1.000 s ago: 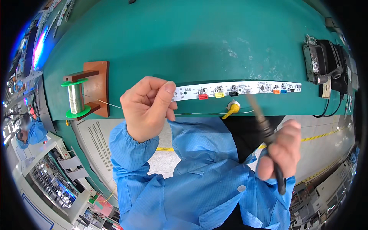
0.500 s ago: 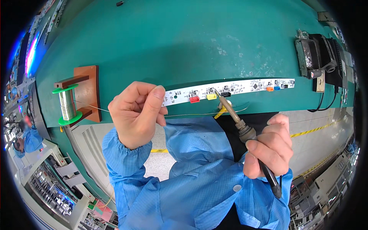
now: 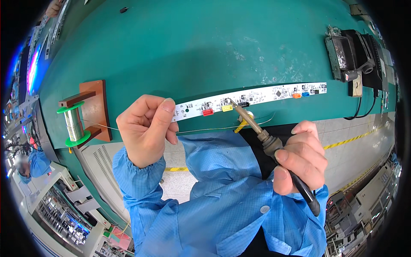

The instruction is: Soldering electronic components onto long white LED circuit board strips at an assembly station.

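Note:
My left hand [image 3: 147, 128] pinches the left end of a long white circuit board [image 3: 261, 95] between thumb and fingers. Red, yellow, black, orange and blue connectors stand along the board's near edge. A thin solder wire [image 3: 205, 129] runs from the green-ended spool [image 3: 74, 123] through my left hand and out below the board. My right hand [image 3: 302, 160] is closed round the handle of a soldering iron [image 3: 274, 145]. The iron's tip meets the board, or hovers just over it, beside the yellow connector [image 3: 227, 108]; which of these, I cannot tell.
The spool sits on a brown stand [image 3: 96, 109] at the left of the green mat [image 3: 171, 47]. A black soldering-iron holder [image 3: 349, 53] with cables stands at the far right. A small black part [image 3: 123, 10] lies at the back. Another person in blue [image 3: 38, 163] is at far left.
The board and my left hand have shifted slightly left. The iron's tip has moved left with the board, staying near the yellow connector. Both holds are unchanged.

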### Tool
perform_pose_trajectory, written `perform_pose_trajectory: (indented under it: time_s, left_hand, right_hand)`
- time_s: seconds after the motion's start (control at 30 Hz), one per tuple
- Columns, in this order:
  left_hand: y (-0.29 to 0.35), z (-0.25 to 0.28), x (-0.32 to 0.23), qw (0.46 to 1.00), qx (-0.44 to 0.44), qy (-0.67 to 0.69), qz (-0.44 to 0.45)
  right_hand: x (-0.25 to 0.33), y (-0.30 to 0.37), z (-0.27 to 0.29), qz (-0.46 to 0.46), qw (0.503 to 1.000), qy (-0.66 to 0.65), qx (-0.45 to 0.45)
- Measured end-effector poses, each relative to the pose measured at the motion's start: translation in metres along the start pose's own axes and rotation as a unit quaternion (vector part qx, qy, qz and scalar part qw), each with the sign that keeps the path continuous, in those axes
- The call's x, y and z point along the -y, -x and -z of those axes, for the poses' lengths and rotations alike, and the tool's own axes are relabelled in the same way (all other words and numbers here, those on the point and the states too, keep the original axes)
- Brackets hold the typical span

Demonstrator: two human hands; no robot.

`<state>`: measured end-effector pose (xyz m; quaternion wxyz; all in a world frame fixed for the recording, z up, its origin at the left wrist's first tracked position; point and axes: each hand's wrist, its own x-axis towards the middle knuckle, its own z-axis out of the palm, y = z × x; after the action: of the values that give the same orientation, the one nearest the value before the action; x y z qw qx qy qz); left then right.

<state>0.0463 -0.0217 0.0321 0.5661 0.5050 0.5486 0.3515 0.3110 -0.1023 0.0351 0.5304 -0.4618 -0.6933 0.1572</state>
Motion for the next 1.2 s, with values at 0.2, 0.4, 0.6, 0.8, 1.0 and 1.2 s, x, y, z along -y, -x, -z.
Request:
perform_pose_trajectory:
  time_s: [0.2,0.4,0.6,0.8,1.0,1.2]
  left_hand:
    - [0.000,-0.001,0.000,1.000,-0.005,0.003,0.000]
    - [-0.003,0.002,0.002,1.000,-0.001,-0.009,0.018]
    - [-0.006,0.008,0.004,1.000,0.008,-0.025,0.009]
    - [-0.008,0.009,0.013,0.973,-0.026,-0.131,-0.187]
    - [-0.013,0.016,0.005,0.935,0.023,-0.146,-0.322]
    - [-0.005,0.019,0.013,0.970,0.021,-0.071,-0.231]
  right_hand:
    - [-0.002,0.002,0.004,-0.005,1.000,-0.010,0.001]
    - [-0.030,0.024,0.040,0.061,0.973,0.140,-0.171]
    - [-0.065,0.042,0.088,-0.177,0.909,0.359,-0.119]
    - [-0.075,0.040,0.073,-0.094,0.970,0.212,-0.071]
    - [-0.084,0.040,0.064,-0.066,0.973,0.219,-0.034]
    - [-0.092,0.052,0.061,-0.094,0.973,0.196,-0.075]
